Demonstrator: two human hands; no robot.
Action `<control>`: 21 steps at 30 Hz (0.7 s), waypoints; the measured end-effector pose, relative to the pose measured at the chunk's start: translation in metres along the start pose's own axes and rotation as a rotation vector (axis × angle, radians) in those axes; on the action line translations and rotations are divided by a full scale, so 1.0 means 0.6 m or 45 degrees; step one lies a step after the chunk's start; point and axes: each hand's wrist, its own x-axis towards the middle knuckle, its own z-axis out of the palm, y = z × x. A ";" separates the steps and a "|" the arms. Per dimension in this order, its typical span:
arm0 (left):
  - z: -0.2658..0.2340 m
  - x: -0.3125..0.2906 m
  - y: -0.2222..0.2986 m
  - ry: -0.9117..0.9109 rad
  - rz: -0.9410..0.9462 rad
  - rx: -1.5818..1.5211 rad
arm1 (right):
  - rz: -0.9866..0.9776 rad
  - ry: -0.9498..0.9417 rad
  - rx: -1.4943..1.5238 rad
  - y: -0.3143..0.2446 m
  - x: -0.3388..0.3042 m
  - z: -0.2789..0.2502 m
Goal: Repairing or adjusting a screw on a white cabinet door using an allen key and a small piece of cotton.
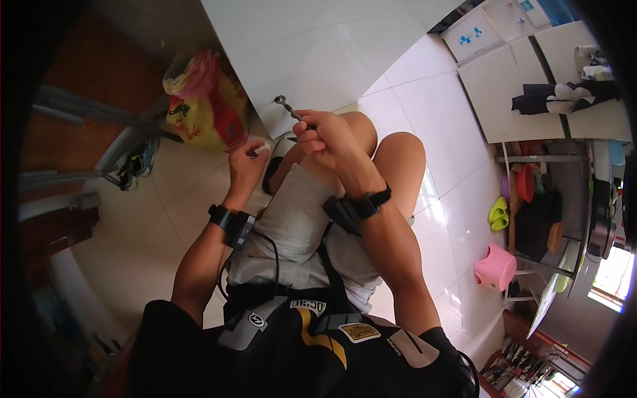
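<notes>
My right hand is closed around the handle of a dark metal wrench. The wrench's rounded end points up and left, in front of a large white panel. Lower and to the left, my left hand has its fingers bent together at a small white piece, whose kind I cannot make out. That hand is beside the bottom corner of the panel, just below a yellow and red plastic bag. Both hands are near my bent knees.
Metal rails and a pair of shoes are at the left. Along the right are white cabinets with dark clothing hanging, green clogs, a pink stool and a metal rack. Pale tiles cover the floor.
</notes>
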 end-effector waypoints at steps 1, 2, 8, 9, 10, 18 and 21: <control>0.008 -0.007 0.007 -0.005 -0.009 -0.003 | 0.007 0.076 0.039 0.008 0.012 -0.004; 0.010 -0.013 0.021 -0.034 -0.078 -0.045 | 0.011 0.081 0.041 0.019 0.017 0.004; -0.003 -0.050 0.033 -0.038 -0.252 -0.113 | 0.006 0.043 0.101 0.038 0.025 0.011; -0.006 -0.054 0.030 -0.011 -0.251 -0.114 | 0.064 0.062 0.122 0.033 0.042 0.010; -0.012 -0.056 0.025 -0.013 -0.254 -0.110 | 0.120 0.081 0.146 0.033 0.051 0.015; -0.025 -0.048 0.042 0.046 -0.272 -0.077 | 0.052 -0.007 0.081 0.034 0.015 0.014; -0.033 -0.027 0.031 0.217 0.114 0.128 | -0.055 0.108 0.106 0.033 -0.004 0.034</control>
